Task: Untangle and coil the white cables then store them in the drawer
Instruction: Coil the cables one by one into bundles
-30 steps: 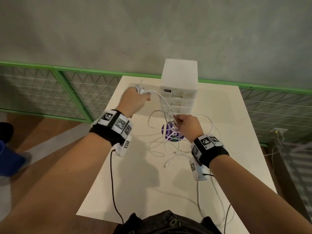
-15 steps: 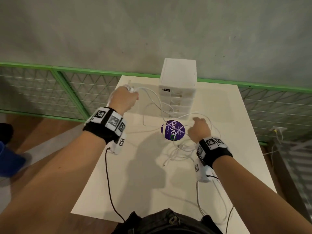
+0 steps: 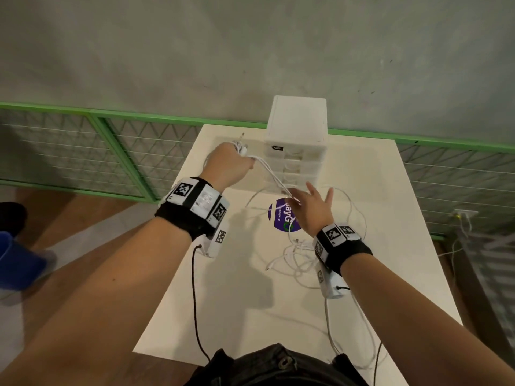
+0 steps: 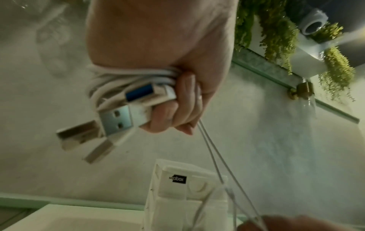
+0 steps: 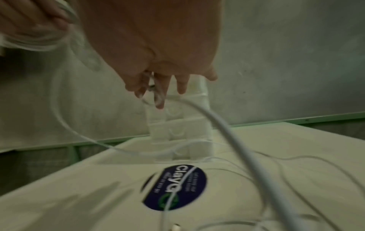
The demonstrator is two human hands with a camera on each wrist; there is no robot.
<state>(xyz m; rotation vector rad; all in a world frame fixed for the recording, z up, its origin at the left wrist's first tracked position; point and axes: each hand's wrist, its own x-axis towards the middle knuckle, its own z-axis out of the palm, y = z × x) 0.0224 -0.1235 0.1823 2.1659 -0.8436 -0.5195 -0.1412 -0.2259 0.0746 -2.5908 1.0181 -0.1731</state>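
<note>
Head view: I saw white cables (image 3: 299,254) in a heap on the table (image 3: 250,302).
Left hand (image 3: 227,165): squeezed tight around USB plugs (image 4: 126,112).
Right hand (image 3: 313,208): fingers spread, touching stretched cords by the drawer box (image 3: 296,135).

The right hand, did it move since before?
Yes. The right hand went from the sticker's right side up toward the drawers, fingers spread, meeting the cables from the left hand.

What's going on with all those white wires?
A person is sorting tangled white cables on a table. The left hand grips a bundle of coils and USB plugs. The right hand, fingers spread, guides strands running from it. The drawer box looks shut; nothing is stored yet.
</note>
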